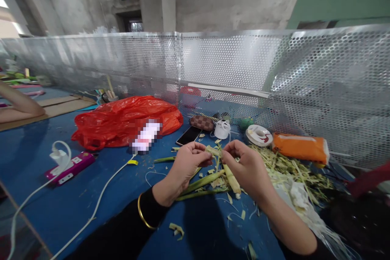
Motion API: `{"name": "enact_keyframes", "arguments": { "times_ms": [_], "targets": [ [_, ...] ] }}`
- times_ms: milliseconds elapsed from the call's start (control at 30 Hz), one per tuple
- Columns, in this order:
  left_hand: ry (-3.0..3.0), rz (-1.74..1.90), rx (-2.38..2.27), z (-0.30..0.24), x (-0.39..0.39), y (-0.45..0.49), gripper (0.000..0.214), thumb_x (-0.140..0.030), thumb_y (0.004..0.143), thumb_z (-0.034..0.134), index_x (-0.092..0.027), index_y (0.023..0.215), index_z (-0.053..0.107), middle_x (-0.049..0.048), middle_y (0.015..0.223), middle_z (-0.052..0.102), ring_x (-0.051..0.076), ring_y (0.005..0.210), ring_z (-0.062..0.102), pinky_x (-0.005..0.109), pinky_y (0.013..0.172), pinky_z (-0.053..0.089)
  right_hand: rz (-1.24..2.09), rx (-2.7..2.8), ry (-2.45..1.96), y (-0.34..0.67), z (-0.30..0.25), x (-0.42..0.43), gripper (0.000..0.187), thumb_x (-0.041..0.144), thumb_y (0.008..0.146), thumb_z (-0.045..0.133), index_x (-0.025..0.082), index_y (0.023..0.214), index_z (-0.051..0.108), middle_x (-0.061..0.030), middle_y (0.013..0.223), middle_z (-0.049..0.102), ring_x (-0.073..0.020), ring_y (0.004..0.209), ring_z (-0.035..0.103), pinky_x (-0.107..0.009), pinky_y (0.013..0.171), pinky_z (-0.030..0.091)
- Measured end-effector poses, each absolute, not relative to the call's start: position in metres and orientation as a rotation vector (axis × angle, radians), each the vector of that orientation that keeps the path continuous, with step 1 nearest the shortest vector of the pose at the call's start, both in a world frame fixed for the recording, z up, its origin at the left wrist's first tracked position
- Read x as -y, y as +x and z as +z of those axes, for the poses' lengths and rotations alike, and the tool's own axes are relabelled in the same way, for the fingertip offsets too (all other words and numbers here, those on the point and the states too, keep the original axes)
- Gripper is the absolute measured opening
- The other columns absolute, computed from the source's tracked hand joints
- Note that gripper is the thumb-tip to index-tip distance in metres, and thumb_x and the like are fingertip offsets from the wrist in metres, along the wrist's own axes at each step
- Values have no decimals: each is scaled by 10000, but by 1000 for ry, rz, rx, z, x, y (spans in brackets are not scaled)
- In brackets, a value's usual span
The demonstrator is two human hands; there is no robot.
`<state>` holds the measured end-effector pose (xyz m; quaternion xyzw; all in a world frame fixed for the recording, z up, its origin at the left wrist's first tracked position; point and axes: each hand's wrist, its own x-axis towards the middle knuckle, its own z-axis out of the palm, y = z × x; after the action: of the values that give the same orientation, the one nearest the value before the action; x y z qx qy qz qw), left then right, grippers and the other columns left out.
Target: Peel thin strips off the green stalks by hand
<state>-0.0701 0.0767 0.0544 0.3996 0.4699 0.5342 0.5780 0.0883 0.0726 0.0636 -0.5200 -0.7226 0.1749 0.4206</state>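
A short, pale green strip of plant leaf [214, 151] is held up between my two hands over the blue table. My left hand [187, 166] pinches its left end between thumb and fingers. At the other end, my right hand [248, 168] has thumb and fingertips closed on the strip. Below lie long green stalks [204, 183] and a pale, thicker stalk piece [232, 178], with small peeled scraps around them. Fine white threads curl on the table near the scraps.
Behind the hands are a dark phone [189, 135], a checkered case [201, 123] and a white spool [259, 135]. A shredded plant heap [292, 170] lies right, by an orange packet [300, 147]. Left are a red plastic bag [122, 120], a charging phone [148, 136] and a purple power strip [73, 166].
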Motion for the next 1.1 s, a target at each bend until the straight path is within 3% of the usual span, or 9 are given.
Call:
{"name": "enact_keyframes", "arguments": {
  "times_ms": [233, 567, 733, 900, 1100],
  "targets": [
    [984, 1278, -1120, 56, -77, -70, 203, -51, 681, 681, -143, 781, 530, -15, 574, 649, 109, 524, 639, 225, 593, 514, 294, 1848, -1350, 87, 66, -67, 97, 258, 801, 554, 219, 713, 537, 40, 588, 592, -126, 529, 508, -246, 545, 360],
    [1174, 1292, -1182, 47, -77, -66, 328, -71, 652, 662, -179, 898, 473, -56, 563, 629, 140, 581, 649, 283, 647, 539, 270, 1864, -1393, 77, 57, -66, 100, 272, 831, 530, 233, 740, 549, 20, 604, 645, -164, 572, 566, -244, 539, 325],
    [1392, 1256, -1275, 43, -75, -63, 371, -140, 656, 664, -182, 976, 479, -41, 597, 661, 174, 632, 663, 302, 684, 522, 206, 1899, -1420, 75, 55, -65, 141, 300, 879, 498, 229, 907, 616, -3, 680, 690, -176, 585, 564, -264, 559, 319],
    [1701, 1171, -1384, 48, -66, -59, 454, -183, 704, 622, -158, 1144, 509, -1, 682, 712, 200, 750, 680, 295, 739, 483, 261, 1967, -1428, 81, 58, -70, 262, 357, 879, 508, 233, 729, 684, -15, 672, 635, -164, 611, 551, -270, 577, 334],
    [1868, 1096, -1385, 46, -64, -60, 636, -150, 698, 591, -153, 1318, 452, -25, 684, 689, 180, 706, 647, 277, 723, 451, 515, 1945, -1382, 89, 54, -82, 180, 295, 770, 594, 205, 619, 634, -2, 640, 596, -161, 639, 548, -263, 591, 375]
  ]
}}
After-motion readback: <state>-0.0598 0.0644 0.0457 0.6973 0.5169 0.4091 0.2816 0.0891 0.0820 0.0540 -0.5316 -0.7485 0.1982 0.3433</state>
